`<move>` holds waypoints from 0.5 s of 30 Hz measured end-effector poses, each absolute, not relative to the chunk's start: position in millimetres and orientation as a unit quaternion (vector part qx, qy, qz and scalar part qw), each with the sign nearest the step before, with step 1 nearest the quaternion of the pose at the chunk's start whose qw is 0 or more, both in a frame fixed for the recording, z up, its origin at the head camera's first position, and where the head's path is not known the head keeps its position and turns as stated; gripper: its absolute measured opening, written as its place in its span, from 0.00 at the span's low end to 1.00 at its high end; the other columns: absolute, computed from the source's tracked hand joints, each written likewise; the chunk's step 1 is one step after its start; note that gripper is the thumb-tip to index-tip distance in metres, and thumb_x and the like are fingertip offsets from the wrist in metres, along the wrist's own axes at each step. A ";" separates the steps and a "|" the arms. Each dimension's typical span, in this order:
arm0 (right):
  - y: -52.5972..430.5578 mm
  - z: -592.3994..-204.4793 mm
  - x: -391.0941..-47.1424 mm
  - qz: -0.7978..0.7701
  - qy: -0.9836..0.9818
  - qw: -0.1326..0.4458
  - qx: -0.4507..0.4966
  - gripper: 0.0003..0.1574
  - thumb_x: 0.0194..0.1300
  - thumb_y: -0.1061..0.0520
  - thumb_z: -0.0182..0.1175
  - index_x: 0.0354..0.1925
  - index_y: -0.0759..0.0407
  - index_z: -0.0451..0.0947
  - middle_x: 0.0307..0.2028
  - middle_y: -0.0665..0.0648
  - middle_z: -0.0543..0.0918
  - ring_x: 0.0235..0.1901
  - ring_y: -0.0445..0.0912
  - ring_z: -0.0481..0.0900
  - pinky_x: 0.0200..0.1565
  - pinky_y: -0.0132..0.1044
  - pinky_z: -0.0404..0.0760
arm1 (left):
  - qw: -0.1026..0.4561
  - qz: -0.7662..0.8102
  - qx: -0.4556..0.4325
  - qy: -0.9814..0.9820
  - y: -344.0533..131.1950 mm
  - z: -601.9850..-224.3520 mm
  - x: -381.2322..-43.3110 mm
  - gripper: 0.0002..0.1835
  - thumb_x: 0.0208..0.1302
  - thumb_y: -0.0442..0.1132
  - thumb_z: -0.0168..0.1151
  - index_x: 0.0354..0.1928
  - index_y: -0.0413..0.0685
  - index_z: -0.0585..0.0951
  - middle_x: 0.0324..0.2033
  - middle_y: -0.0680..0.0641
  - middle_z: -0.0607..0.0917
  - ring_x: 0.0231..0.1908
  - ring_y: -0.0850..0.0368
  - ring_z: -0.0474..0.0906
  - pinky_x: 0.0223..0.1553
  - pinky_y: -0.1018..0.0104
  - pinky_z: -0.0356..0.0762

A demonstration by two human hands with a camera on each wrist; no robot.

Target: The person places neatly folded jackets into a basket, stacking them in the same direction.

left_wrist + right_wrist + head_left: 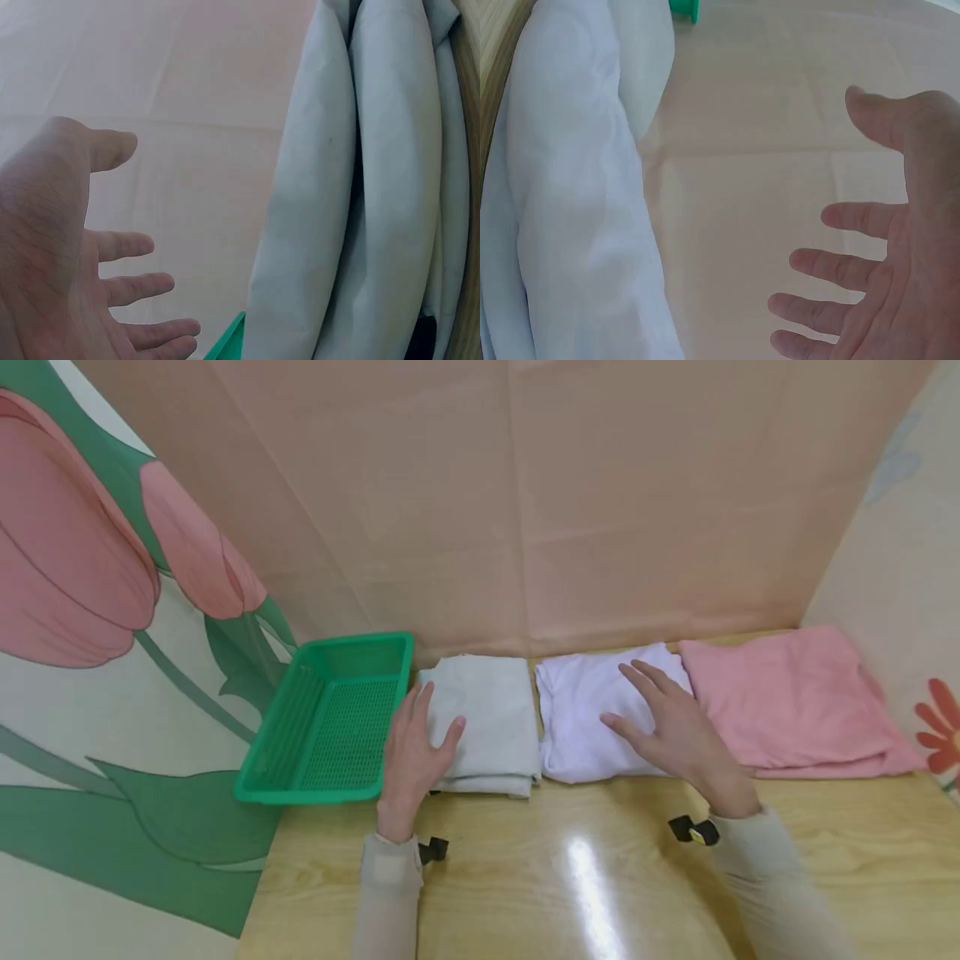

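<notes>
Three folded cloths lie in a row on the table. Over the left edge of the light grey cloth hovers my left hand, fingers spread and holding nothing. My right hand is above the white cloth, its thumb and fingers apart and nothing in them. A pink cloth lies to the right. In the left wrist view the grey cloth's thick folds face the palm. The right wrist view shows the rounded edge of the white cloth beside the open palm.
A green plastic basket with a perforated bottom stands at the left, close beside the grey cloth. Behind the row rises a beige-pink sheet. The wooden table extends in front, and a wall with painted flowers borders the left side.
</notes>
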State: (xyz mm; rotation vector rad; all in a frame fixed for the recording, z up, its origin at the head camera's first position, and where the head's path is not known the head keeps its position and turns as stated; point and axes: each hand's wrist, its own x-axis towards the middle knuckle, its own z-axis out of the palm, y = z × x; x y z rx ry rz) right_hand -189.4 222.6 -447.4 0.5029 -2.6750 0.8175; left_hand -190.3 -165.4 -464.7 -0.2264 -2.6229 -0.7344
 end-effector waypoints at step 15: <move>181.4 -472.0 -195.9 0.382 -0.893 0.136 0.196 0.44 0.68 0.39 0.62 0.73 0.57 0.62 0.70 0.60 0.67 0.68 0.59 0.66 0.65 0.59 0.64 | 0.171 -0.309 -0.083 -0.932 -162.2 -474.4 -193.7 0.41 0.69 0.63 0.54 0.76 0.50 0.61 0.74 0.42 0.62 0.71 0.43 0.61 0.68 0.45 0.62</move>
